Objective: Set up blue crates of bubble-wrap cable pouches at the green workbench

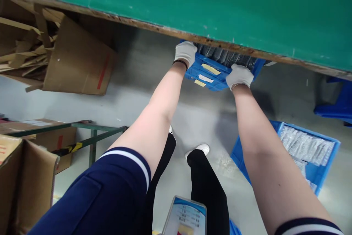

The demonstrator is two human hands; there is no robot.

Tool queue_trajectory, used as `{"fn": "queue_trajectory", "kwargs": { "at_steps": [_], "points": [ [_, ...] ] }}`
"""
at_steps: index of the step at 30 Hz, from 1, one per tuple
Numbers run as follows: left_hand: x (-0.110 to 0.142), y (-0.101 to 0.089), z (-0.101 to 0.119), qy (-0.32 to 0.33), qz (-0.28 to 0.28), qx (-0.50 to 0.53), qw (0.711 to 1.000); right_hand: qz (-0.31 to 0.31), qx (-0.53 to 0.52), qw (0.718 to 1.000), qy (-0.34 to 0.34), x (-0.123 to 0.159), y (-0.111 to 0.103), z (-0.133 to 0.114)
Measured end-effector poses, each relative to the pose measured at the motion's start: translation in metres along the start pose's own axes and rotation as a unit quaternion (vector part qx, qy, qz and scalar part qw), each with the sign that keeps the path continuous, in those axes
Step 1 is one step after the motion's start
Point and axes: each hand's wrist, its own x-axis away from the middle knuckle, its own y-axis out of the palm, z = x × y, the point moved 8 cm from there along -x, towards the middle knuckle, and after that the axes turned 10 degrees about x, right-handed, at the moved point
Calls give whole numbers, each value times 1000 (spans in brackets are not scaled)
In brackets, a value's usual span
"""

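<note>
Blue crate held at both ends beside the green counter

The counter spans the far side of the scene from left to right, its worn edge hiding part of the crate. At far left, a large cardboard carton lies tilted, stuffed with cardboard scraps. Nearer, on the left, an open cardboard box stands beside a green metal frame with a black and yellow stripe.

Toward the middle, the white-gloved left hand, a dark bracelet at its wrist, has its grip closed on the crate's left end; the fingertips cannot be made out. The crate sits between the two hands, partly covered by the counter's edge, with clear-wrapped packs lined up inside. Yellow and white labels mark its near face; whether it is one crate or a stack, I cannot tell. Below it show the grey floor and, nearer, a badge.

To the right, the white-gloved right hand has its grip closed on the crate's near rim, by the right corner. Nearer on the right, another blue bin holds silvery packets. At the far right edge is a blue object, partly cut off.
</note>
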Motion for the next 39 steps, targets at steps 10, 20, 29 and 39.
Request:
{"fn": "queue_trajectory", "kwargs": {
  "at_steps": [10, 20, 29, 39],
  "points": [
    [41, -21, 20, -16, 14, -46, 999, 26, -2, 998, -58, -9, 10, 7],
    [116, 21, 23, -83, 5, -63, 995, -12, 46, 993, -104, 37, 13, 23],
    [207, 43, 26, -82, -10, -48, 995, -19, 41, 990, -132, 116, 32, 20],
    [307, 77, 25, -36, -85, -71, 993, -85, 15, 992, -92, 236, 67, 20]
  ]
}}
